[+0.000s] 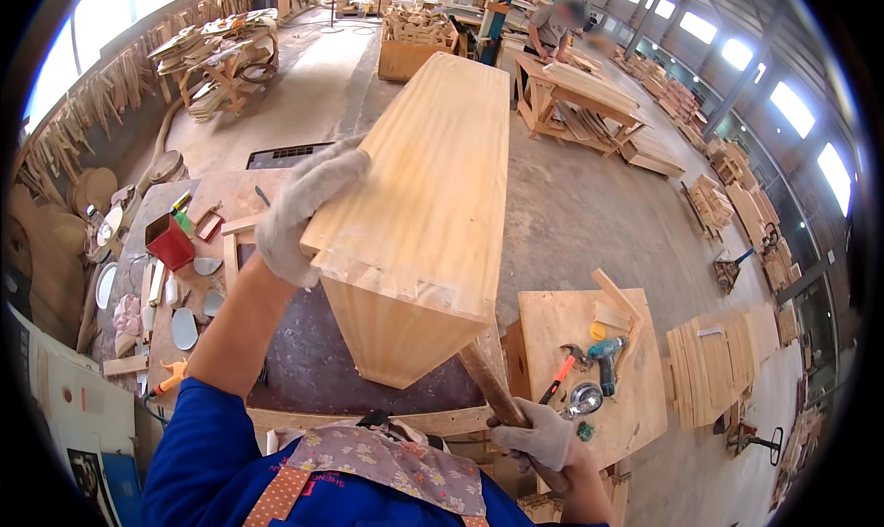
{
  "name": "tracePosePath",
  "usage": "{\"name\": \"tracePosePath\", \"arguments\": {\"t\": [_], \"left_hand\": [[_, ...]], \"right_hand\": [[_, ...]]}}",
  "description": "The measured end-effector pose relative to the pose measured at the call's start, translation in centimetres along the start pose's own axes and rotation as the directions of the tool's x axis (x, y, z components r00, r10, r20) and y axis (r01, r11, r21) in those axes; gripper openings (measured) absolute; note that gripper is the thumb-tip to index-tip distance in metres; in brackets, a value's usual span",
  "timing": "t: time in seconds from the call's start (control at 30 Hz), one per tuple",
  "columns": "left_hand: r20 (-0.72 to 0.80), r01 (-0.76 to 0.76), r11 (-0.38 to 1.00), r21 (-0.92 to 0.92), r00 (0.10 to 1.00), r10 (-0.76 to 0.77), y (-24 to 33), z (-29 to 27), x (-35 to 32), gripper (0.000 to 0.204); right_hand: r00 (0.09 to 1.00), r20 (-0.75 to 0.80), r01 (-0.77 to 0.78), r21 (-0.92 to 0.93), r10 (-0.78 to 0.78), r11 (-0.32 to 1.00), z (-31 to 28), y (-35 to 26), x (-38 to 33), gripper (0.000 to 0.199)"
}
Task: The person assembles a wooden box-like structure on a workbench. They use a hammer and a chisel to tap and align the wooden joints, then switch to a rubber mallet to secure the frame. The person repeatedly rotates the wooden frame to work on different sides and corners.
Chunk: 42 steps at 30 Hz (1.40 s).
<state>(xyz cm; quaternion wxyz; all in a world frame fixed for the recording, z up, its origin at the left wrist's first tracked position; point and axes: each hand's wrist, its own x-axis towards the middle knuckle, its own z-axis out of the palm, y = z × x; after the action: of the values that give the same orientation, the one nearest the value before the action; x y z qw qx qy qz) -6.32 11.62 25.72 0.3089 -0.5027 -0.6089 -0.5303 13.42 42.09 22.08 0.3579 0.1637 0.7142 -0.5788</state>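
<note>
A long, pale wooden box (414,204) with a tapered end stands tilted over the dark-topped workbench (304,343). Its upper face shows some glossy, clear patches along the near edge. My left hand (308,209), in a whitish work glove, grips the box's left edge near the close corner. Gloved as well, my right hand (539,435) is closed round a thick wooden handle (493,384). The handle slants up toward the box's lower right corner, and its far end is hidden there.
At right, a low wooden table (649,398) bears a claw hammer (562,373), a teal cordless drill (607,361) and a shiny metal bowl (585,399). A red container (169,241) and an orange-handled tool (172,376) lie left. Beyond, a person (552,29) stands at another bench.
</note>
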Motion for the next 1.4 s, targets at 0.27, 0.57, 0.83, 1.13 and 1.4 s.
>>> {"name": "tracePosePath", "arguments": {"t": [0.27,0.57,0.83,1.13,1.4], "left_hand": [[-0.148,0.576,0.588,-0.568,0.632,-0.761,4.8,6.8,-14.0,0.058],[-0.603,0.738,0.652,0.177,0.604,-0.521,-4.0,0.8,-12.0,0.047],[-0.806,0.657,0.725,-0.206,0.306,-0.506,-5.6,-3.4,-11.3,0.065],[-0.737,0.699,0.695,-0.168,0.379,-0.559,-3.0,-2.6,-8.6,0.062],[-0.735,0.663,0.682,-0.309,0.289,-0.614,-3.4,-2.7,-9.9,0.065]], "right_hand": [[0.959,-0.095,0.282,0.358,-0.266,0.89,1.1,7.6,3.9,0.036],[0.94,-0.294,0.253,0.265,-0.172,0.931,1.9,2.8,5.7,0.032],[0.991,0.095,0.098,0.01,-0.099,0.995,5.1,0.0,7.2,0.039],[0.986,0.16,-0.014,-0.237,0.053,0.971,5.7,-7.3,6.0,0.041],[0.975,0.128,0.213,-0.277,-0.183,0.937,6.3,-12.5,1.9,0.037]]}}
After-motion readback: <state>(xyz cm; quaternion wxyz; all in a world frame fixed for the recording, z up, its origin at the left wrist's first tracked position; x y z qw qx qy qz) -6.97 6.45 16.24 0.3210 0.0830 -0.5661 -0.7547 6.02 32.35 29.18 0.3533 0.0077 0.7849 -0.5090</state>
